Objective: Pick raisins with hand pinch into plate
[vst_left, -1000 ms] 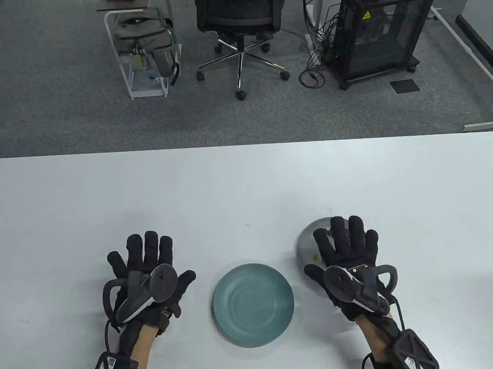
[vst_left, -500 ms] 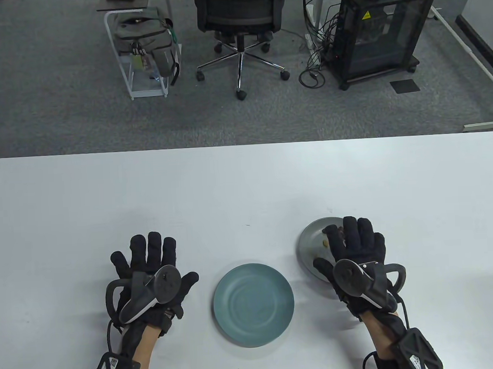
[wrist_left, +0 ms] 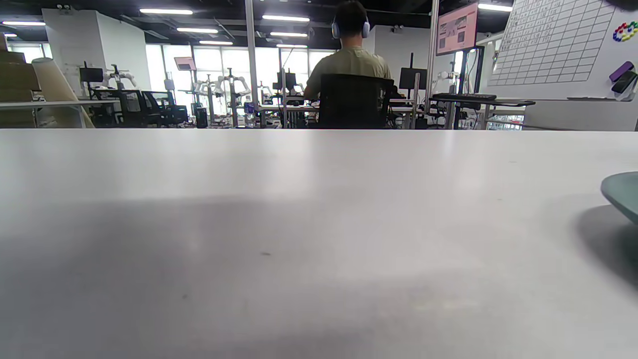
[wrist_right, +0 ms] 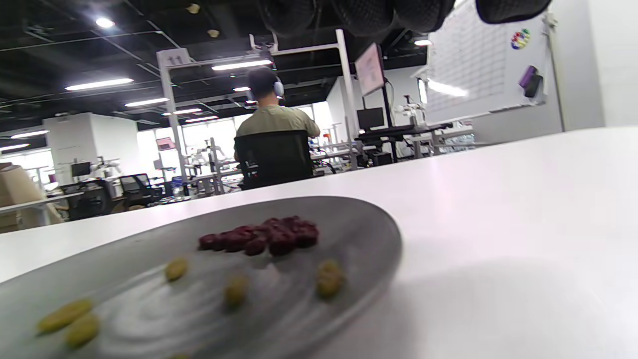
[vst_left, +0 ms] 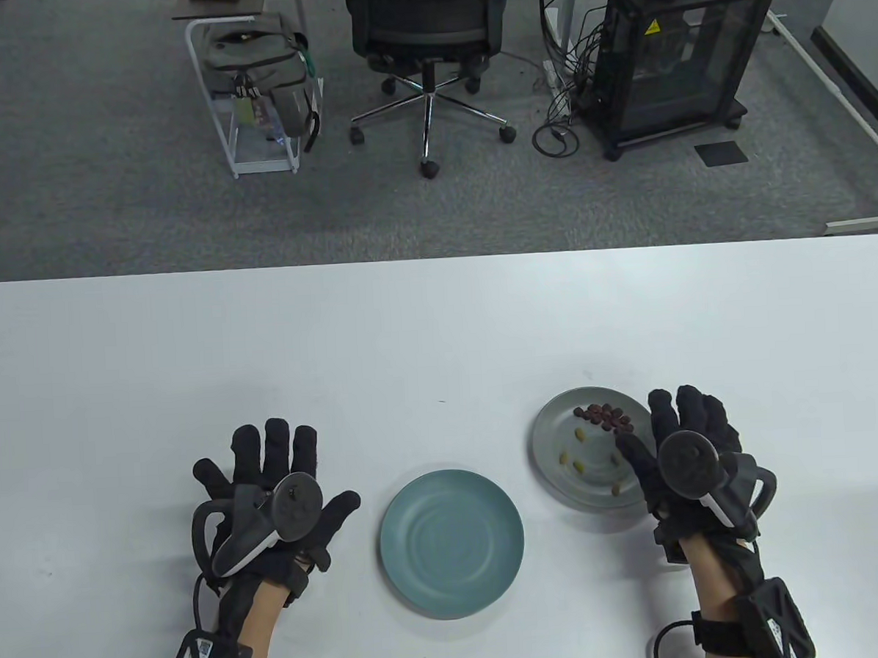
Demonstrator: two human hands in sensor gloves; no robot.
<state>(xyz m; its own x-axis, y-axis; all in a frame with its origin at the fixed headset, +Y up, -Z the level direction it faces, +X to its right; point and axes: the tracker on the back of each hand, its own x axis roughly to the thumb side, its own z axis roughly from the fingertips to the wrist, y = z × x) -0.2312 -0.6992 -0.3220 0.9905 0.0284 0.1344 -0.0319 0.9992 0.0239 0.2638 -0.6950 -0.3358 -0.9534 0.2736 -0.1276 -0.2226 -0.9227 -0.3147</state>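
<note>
My left hand [vst_left: 271,492] lies in the lower left of the table view, fingers spread and flat over the white table [vst_left: 439,329], holding nothing, with its tracker [vst_left: 269,516] strapped on the back. My right hand [vst_left: 692,452] sits in the lower right of that view, just at the right rim of the grey plate [vst_left: 557,484]; its fingers curl loosely toward the dish and I see nothing between them, though the tracker hides most of the palm, so I cannot tell whether thumb and forefinger meet. The raisins [vst_left: 604,416] are on the grey plate, in the lower right part of the table view: a tight dark red cluster along the plate's upper edge, with 5 pale yellow ones [vst_left: 579,435] scattered below it across the dish (1 of them low near the bottom rim). In the right wrist view the same cluster [wrist_right: 264,238] lies mid-frame on the grey dish [wrist_right: 359,224], the yellow ones [wrist_right: 329,279] nearer the camera, and my gloved fingertips [wrist_right: 359,12] hang in at the top edge, above the food and apart from it. The teal plate [vst_left: 452,543] sits at the lower center of the table view, between my 2 hands, with nothing on it; its rim [wrist_left: 623,192] shows at the right edge of the left wrist view.
</note>
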